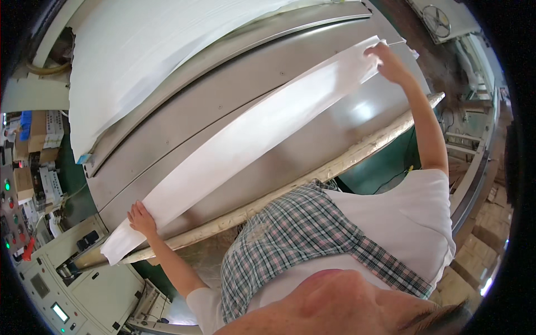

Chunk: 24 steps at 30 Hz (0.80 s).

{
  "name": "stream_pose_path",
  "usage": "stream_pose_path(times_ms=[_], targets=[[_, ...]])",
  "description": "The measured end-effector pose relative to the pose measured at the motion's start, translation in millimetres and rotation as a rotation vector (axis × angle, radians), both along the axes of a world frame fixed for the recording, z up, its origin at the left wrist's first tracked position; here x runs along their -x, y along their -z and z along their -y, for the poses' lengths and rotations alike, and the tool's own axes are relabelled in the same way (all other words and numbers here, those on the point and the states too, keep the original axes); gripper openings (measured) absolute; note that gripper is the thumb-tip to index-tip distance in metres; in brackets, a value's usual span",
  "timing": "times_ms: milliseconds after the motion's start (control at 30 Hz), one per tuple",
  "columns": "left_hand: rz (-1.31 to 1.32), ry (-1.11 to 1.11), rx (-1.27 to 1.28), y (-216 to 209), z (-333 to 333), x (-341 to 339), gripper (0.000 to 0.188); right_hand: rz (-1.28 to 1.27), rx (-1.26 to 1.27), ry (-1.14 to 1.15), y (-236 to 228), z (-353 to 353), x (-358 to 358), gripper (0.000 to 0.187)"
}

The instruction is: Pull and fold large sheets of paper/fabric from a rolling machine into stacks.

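Observation:
A long white folded sheet (240,151), cloth or paper, lies slantwise across a grey metal table (201,123). Near its left end, my left hand (142,219) rests on it with the fingers stretched out flat. At the far right, my right hand (387,62) has its fingers closed on the other end, where the material is bunched and creased. The sheet's left tip hangs over the table's near corner. Both arms are spread wide along its length.
A wide white sheet (151,50) covers the machine beyond a raised metal bar (234,44). A wrapped roller (296,184) runs along the near edge, close to my body. At left stand a control cabinet (106,296) and stacked boxes (39,131); a handwheel (436,21) is at far right.

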<state>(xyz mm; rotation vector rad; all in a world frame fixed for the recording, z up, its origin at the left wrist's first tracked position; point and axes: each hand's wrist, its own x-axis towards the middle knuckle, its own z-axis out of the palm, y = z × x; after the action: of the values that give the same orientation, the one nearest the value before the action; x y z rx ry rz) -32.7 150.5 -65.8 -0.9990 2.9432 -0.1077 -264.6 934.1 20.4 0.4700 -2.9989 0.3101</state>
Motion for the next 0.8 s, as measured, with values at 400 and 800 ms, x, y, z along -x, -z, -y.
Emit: stream_pose_path(times_ms=[400, 800], targets=[[-0.007, 0.005, 0.028, 7.1, -0.2, 2.1, 0.047, -0.201, -0.293, 0.287, 35.0, -71.1, -7.0, 0.013], [0.044, 0.007, -0.001, 19.3, 1.5, 11.5, 0.05, 0.135, -0.019, 0.671, 119.0, -115.5, 85.4, 0.053]])
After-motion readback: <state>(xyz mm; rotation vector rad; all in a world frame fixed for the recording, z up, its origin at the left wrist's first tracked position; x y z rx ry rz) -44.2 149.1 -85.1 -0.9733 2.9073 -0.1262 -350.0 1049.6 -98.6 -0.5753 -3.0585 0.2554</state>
